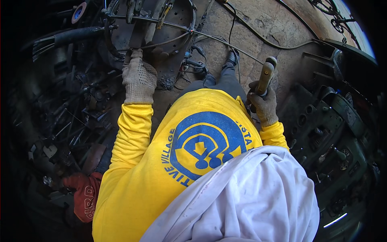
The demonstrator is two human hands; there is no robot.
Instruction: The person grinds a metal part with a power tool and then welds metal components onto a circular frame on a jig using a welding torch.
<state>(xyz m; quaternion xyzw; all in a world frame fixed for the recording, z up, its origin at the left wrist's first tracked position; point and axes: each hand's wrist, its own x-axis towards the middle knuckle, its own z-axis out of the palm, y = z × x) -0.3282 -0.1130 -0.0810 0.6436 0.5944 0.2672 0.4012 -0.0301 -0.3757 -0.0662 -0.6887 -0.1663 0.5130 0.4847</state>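
Observation:
My left hand (139, 76), in a grey dotted work glove, is closed round the near end of a flat metal bar (139, 34) at the workbench; some of its fingers are hidden. The bar lies beside a curved metal frame (194, 16) and a locking clamp (164, 17). My right hand (263, 105), gloved too, grips a thick tan-handled tool (266, 76), held up to the right of my body. A thin rod (229, 45) runs from near the tool's head toward the frame; whether the two join is hard to tell.
Dark metal scrap (92, 97) is heaped on the left, near a person in a red top (85, 197). Cables (274, 43) cross the concrete floor. A dark green machine (322, 125) stands right. A grinding disc (79, 13) shows upper left.

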